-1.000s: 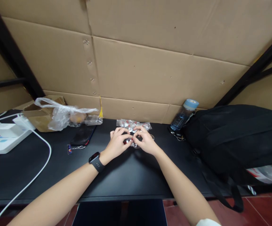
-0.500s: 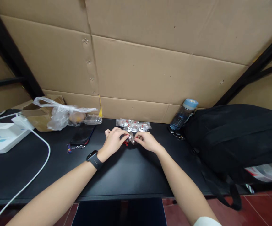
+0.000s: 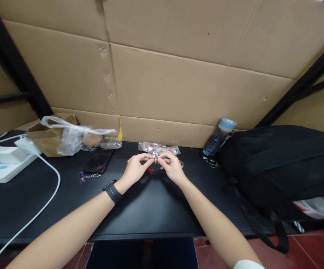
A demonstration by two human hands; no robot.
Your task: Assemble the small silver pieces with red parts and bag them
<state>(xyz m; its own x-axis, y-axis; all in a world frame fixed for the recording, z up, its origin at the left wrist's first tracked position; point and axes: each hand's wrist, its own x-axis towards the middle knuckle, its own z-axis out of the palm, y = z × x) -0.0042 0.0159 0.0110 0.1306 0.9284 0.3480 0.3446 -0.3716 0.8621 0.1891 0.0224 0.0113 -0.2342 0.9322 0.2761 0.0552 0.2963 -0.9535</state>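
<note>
Just in front of the plastic packets, my left hand (image 3: 137, 167) pinches a small silver finger cymbal (image 3: 155, 160) between thumb and fingers. My right hand (image 3: 173, 169) closes on another finger cymbal, its face pressed against or very near the first. Both discs show edge-on, mostly covered by my fingertips. A red cord (image 3: 150, 171) hangs below my left fingers. Past my right knuckles, part of a shiny round rim (image 3: 181, 163) shows; what it belongs to is hidden. Behind the hands lie clear packets (image 3: 146, 147) with more silver discs and red cords.
On the left are a phone (image 3: 98, 161) with a keychain, a plastic bag (image 3: 71, 140), a cardboard box (image 3: 45, 144) and a white power strip (image 3: 10, 160) with its cable. A blue-lidded bottle (image 3: 218, 136) and a black backpack (image 3: 280, 160) stand on the right. Cardboard (image 3: 179, 86) walls the back.
My hands have drawn together, mainly the right moving left. The two cymbals, tilted and partly facing me before, are now edge-on and together between my fingertips.
</note>
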